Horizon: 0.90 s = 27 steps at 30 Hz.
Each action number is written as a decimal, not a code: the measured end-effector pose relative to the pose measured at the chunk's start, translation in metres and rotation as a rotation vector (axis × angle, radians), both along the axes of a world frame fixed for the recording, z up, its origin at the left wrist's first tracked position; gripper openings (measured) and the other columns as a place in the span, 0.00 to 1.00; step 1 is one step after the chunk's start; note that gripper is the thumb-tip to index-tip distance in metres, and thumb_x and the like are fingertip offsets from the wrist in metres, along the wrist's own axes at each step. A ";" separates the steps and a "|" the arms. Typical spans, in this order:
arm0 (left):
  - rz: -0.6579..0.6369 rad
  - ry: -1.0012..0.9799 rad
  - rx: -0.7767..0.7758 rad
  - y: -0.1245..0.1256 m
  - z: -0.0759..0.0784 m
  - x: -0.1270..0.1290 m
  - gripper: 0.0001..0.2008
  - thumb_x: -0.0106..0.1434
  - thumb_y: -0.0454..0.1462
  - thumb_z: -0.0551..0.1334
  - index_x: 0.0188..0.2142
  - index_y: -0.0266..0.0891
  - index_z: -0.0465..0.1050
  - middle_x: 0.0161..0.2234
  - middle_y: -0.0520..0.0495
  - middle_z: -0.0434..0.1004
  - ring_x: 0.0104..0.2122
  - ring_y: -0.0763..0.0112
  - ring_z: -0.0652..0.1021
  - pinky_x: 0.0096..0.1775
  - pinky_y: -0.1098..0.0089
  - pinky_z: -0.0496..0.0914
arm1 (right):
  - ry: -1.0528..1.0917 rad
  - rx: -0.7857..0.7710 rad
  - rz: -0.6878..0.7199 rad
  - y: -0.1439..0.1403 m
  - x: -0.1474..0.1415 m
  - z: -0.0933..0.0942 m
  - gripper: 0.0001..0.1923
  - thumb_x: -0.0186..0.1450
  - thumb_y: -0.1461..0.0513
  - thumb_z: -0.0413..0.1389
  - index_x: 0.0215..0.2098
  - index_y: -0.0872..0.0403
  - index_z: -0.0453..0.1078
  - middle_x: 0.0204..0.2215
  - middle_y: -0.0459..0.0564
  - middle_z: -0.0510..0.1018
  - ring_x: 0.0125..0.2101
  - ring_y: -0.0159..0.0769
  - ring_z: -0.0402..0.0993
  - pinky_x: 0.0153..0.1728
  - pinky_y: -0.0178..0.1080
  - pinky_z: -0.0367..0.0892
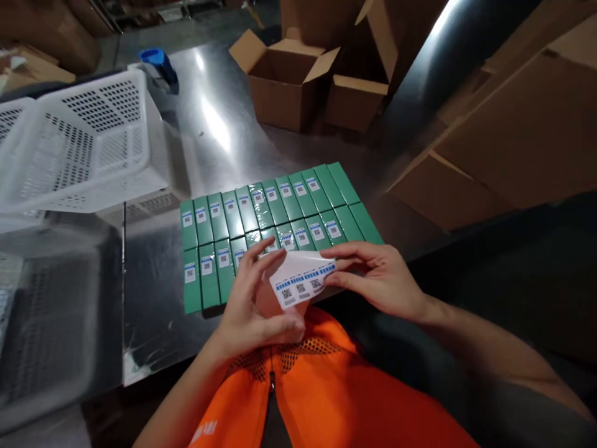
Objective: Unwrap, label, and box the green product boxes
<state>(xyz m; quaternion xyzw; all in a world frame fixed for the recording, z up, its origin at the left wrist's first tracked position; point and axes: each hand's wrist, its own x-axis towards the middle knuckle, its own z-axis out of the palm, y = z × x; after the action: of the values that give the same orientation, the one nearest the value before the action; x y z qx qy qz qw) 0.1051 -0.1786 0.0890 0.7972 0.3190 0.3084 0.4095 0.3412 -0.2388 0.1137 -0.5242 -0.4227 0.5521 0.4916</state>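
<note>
Both hands are on a white sticker sheet (301, 280) held just over the near edge of the green boxes (275, 230); left hand (254, 305) pinches its lower left part with thumb under and fingers curled over the top, right hand (380, 277) pinches the right end between thumb and fingertips. The sheet shows three blue-and-QR labels; whatever else is on it is covered by fingers. Two rows of shrink-wrapped boxes sit on the shiny metal table (219, 137); most carry a label, and the near row's middle is hidden behind the hands. The print is too small to read. White perforated baskets (79, 143) at left are blurry and cut off; open cardboard cartons (289, 74) sit at the back; an orange vest (326, 386) fills the bottom.
</note>
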 end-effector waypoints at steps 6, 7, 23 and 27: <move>0.091 0.226 0.622 0.003 0.006 0.002 0.33 0.62 0.38 0.65 0.66 0.47 0.61 0.70 0.39 0.52 0.70 0.44 0.48 0.65 0.44 0.50 | 0.120 -0.026 -0.012 0.002 0.000 -0.004 0.18 0.50 0.60 0.73 0.39 0.50 0.79 0.33 0.48 0.84 0.34 0.38 0.82 0.39 0.39 0.80; 0.085 0.240 0.669 0.004 0.006 0.001 0.31 0.63 0.37 0.63 0.65 0.47 0.62 0.67 0.40 0.61 0.70 0.46 0.52 0.65 0.45 0.51 | 0.136 -0.032 -0.002 0.002 0.000 -0.005 0.19 0.50 0.61 0.73 0.39 0.49 0.79 0.32 0.48 0.83 0.33 0.37 0.82 0.37 0.38 0.80; 0.074 -0.169 -0.743 -0.027 0.012 0.022 0.18 0.57 0.40 0.71 0.45 0.42 0.70 0.36 0.48 0.82 0.32 0.69 0.80 0.35 0.73 0.73 | -0.349 0.236 -0.141 -0.014 0.017 -0.008 0.06 0.57 0.56 0.69 0.31 0.47 0.81 0.33 0.49 0.77 0.34 0.36 0.75 0.35 0.37 0.74; 0.240 -0.096 -0.802 -0.030 0.008 0.035 0.16 0.59 0.47 0.68 0.29 0.38 0.69 0.22 0.52 0.74 0.22 0.75 0.72 0.24 0.76 0.64 | -0.346 0.138 -0.114 -0.027 0.025 -0.016 0.12 0.61 0.54 0.66 0.43 0.47 0.78 0.30 0.47 0.79 0.30 0.36 0.76 0.35 0.39 0.73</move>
<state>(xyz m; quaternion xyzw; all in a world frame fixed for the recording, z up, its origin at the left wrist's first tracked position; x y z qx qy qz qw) 0.1404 -0.2090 0.0966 0.5164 0.4849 0.2422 0.6630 0.3662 -0.2657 0.0981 -0.5995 -0.5075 0.3944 0.4770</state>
